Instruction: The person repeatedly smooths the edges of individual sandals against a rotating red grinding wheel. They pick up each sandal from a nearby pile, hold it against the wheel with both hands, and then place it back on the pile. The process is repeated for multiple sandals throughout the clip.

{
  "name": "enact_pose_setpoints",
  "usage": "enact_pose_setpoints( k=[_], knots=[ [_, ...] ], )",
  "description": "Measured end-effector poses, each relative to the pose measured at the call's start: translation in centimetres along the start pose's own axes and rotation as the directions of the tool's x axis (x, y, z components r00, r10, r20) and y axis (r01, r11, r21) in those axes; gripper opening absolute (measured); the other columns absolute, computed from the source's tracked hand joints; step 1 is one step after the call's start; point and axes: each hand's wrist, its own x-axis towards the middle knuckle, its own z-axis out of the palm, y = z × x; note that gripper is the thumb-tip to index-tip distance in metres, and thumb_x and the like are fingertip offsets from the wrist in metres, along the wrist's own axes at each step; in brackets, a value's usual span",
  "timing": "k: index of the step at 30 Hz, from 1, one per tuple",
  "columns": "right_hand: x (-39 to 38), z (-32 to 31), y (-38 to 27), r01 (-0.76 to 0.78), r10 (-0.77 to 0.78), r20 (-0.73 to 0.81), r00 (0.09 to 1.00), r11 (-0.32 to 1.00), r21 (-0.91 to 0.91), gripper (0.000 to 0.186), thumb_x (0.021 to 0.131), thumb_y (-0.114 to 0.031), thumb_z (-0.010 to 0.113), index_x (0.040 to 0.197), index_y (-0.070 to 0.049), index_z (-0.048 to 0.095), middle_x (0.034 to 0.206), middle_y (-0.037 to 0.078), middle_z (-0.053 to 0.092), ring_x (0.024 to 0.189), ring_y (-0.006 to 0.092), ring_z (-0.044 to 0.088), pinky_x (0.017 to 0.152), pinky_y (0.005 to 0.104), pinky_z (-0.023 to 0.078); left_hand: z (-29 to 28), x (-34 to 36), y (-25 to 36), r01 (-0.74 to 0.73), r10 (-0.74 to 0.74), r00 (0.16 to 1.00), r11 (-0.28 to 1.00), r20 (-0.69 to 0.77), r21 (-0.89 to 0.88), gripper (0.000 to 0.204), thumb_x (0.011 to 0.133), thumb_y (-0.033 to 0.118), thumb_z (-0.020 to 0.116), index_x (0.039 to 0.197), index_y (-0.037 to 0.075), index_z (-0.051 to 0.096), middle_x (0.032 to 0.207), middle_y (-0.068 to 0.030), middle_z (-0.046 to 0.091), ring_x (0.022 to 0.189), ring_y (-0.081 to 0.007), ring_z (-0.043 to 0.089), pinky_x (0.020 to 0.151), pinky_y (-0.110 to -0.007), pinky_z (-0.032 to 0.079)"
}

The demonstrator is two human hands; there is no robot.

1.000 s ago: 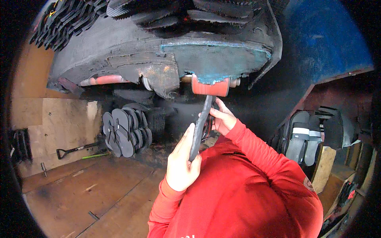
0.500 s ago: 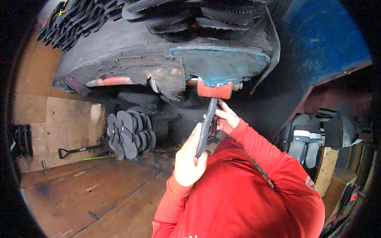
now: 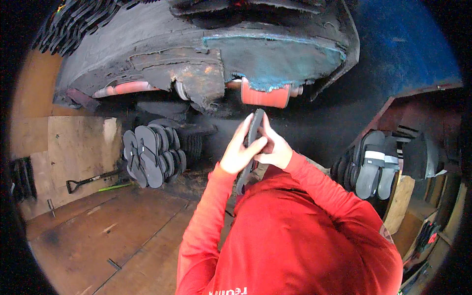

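Note:
I hold a dark grey flip-flop [image 3: 254, 127] nearly upright and edge-on, in front of my red-sleeved body. My left hand [image 3: 235, 156] is closed on its left side, the thumb reaching across toward the right. On the other side my right hand [image 3: 276, 149] grips it, fingers up near the top end. Just beyond that end is a red sanding drum [image 3: 265, 96], with a small gap between them. The drum pokes out beneath a ragged blue-green cloth [image 3: 280, 64] on a dusty bench. Much of the sole's middle and its straps are hidden by my hands.
Stacked grey flip-flops [image 3: 147, 152] stand at the left; strapped slides [image 3: 373, 164] hang at the right. Dark soles lie along the bench top [image 3: 147, 34]. A second red roller [image 3: 128, 88] shows at its front left. A black-handled tool [image 3: 93, 180] lies by the wooden board.
The flip-flop has come back from the drum, toward my body. My right hand has moved down beside my left, and both now grip the flip-flop close together. The view has shifted slightly.

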Motion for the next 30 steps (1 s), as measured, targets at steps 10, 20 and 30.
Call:
enact_pose_setpoints(
  k=[10, 20, 30],
  knots=[
    [2.6, -1.5, -3.9, -0.123, 0.131, -0.066, 0.989, 0.986, 0.11, 0.079, 0.078, 0.013, 0.072, 0.146, -0.008, 0.037, 0.128, 0.008, 0.057, 0.117, 0.0211, 0.06, 0.096, 0.0382, 0.055, -0.4, 6.5, -2.8, 0.151, -0.146, 0.989, 0.96, -0.037, 0.234, 0.048, 0.083, 0.026, 0.07, 0.119, -0.005, 0.062, 0.099, -0.02, 0.067, 0.09, -0.0261, 0.067, 0.08, -0.039, 0.053],
    [0.3, -0.7, 1.1, 0.207, -0.381, -0.024, 0.924, 0.553, -0.807, 0.104, 0.078, -0.012, 0.081, 0.159, -0.009, 0.016, 0.154, 0.023, 0.038, 0.135, 0.0333, 0.049, 0.107, 0.0412, 0.048, 1.4, 1.0, -2.8, -0.132, 0.121, 0.982, 0.989, -0.146, -0.071, 0.063, 0.091, 0.024, 0.074, 0.142, -0.004, 0.05, 0.135, -0.0241, 0.059, 0.123, -0.0247, 0.061, 0.1, -0.032, 0.048],
    [-0.2, 1.9, -0.4, -0.095, -0.013, -0.218, 0.976, 0.874, -0.476, 0.074, 0.081, -0.019, 0.08, 0.145, -0.009, 0.044, 0.127, 0.022, 0.063, 0.108, 0.0344, 0.067, 0.091, 0.0393, 0.054, 1.2, 2.7, 1.5, 0.084, 0.208, 0.942, 0.613, -0.263, 0.786, 0.031, 0.094, 0.03, 0.067, 0.11, 0.004, 0.072, 0.095, -0.0189, 0.074, 0.087, -0.0346, 0.073, 0.073, -0.038, 0.058]
  ],
)
